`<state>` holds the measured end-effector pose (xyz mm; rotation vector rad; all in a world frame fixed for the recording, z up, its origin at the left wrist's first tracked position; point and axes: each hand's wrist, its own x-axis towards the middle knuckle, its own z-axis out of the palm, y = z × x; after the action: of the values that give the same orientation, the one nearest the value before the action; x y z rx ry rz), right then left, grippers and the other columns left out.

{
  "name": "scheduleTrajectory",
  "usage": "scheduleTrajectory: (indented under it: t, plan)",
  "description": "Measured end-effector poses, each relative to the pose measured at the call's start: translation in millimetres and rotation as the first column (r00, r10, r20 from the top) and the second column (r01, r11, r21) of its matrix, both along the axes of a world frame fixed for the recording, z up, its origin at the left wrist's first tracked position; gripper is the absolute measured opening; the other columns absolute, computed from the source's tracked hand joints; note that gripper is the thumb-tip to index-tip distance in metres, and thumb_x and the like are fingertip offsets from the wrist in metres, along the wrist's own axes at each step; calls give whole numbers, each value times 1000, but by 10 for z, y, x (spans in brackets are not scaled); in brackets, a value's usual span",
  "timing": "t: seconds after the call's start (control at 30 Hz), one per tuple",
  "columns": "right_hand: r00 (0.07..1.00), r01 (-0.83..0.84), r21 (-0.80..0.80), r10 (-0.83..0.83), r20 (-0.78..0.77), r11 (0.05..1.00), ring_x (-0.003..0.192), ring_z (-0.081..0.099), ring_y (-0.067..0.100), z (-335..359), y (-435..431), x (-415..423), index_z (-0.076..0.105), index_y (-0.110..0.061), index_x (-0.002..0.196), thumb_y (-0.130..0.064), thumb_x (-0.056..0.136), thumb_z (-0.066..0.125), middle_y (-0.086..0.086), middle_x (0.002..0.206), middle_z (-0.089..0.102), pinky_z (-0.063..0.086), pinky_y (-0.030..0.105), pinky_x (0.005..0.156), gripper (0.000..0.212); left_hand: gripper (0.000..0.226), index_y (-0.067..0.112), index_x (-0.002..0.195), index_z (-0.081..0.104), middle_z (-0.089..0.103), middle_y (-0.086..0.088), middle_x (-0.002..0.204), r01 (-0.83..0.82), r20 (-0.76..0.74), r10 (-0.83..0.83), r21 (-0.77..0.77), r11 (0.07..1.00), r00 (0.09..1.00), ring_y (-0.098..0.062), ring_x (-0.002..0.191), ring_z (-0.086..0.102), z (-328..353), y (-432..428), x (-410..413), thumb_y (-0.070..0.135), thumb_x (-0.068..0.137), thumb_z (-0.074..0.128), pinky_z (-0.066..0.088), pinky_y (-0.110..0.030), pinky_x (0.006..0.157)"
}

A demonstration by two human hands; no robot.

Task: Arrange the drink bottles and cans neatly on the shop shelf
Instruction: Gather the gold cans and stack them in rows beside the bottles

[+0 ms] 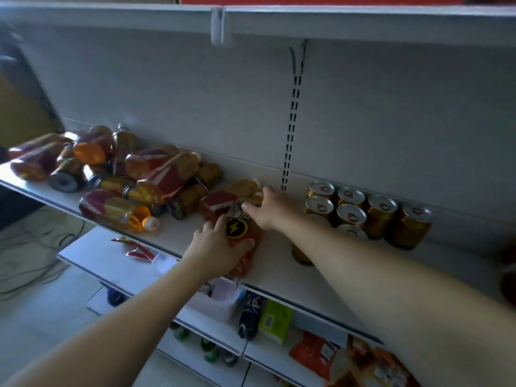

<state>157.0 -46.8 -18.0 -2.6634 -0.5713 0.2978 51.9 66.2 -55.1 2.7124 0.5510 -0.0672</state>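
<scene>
An orange bottle with a black and yellow lightning label (pixel 242 238) lies on its side on the white shelf (pixel 279 269). My left hand (pixel 215 247) grips its lower body near the shelf's front edge. My right hand (pixel 266 209) holds its upper end. Behind it lie two red-labelled tea bottles (pixel 223 199) with white caps. To the left, a jumbled heap of bottles and cans (pixel 134 174) lies on the shelf. Several gold cans (pixel 379 216) stand upright in rows to the right; my right forearm hides some of them.
The shelf above (pixel 335 20) overhangs the work area. A slotted upright (pixel 291 121) runs down the grey back wall. Lower shelves hold snack packets (pixel 315 356), a green box (pixel 275 321) and a dark bottle (pixel 250 317). Cables lie on the floor at left.
</scene>
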Motion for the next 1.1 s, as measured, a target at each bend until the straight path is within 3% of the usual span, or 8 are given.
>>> scheduleTrajectory:
  t: [0.1,0.2,0.33,0.5,0.73,0.93,1.03,1.1]
  plan:
    - [970,125,-46,-132,-204,991,137,35,39,-151,367,105,14,-16,154,-77,79,49,17,157,26,42,45,104,103,38,23,131,48,56,-8,128,-19,129,54,-254,967,990,-26,111,55,20,382,49,39,98,40,45,-34,93]
    - [944,177,-94,-196,-266,980,139,29,40,-203,484,80,-1,-18,155,-84,66,57,19,158,13,36,44,106,125,22,21,111,60,61,-5,120,23,212,9,-147,989,977,-26,111,56,45,792,299,19,96,45,42,-29,88]
    - [915,227,-101,-247,-318,969,142,23,38,-121,540,20,-5,-19,155,-70,71,66,16,158,8,32,45,109,121,47,14,124,56,56,-7,124,253,122,-260,71,965,958,-30,117,51,109,1001,833,41,86,53,40,-30,95]
    - [914,271,-198,-316,-253,942,138,27,39,-176,567,-196,-1,-21,154,-67,71,69,18,154,14,34,46,104,118,42,8,113,47,63,-18,101,374,69,-373,9,928,925,-34,88,63,58,987,1210,46,95,45,46,-32,69]
    - [912,403,-86,-407,-45,911,126,43,37,91,520,-566,3,-27,151,-54,70,75,15,146,25,44,42,91,112,57,0,136,29,56,-22,124,521,-66,-521,226,823,851,-38,109,56,115,931,1306,41,98,42,40,-35,79]
    - [784,583,311,-621,29,750,139,32,29,467,82,-940,-11,-34,152,-48,65,82,3,159,14,34,35,103,128,55,-6,102,57,65,-22,88,335,228,-261,-405,851,938,-40,82,65,52,1109,1386,42,78,66,44,-29,58]
    - [726,608,489,-687,-24,625,138,33,25,503,-194,-1043,-4,-35,153,-41,61,87,0,156,24,32,36,107,129,28,-3,97,63,67,-15,84,288,329,-47,-739,609,943,-21,60,67,258,1053,1133,23,89,62,48,-20,45]
    - [708,600,562,-705,-44,569,135,36,23,473,-370,-1114,2,-33,153,-38,58,88,-2,152,31,35,38,108,129,17,4,101,59,64,-9,85,265,302,61,-902,340,951,-9,53,67,388,963,859,19,94,55,50,-20,43]
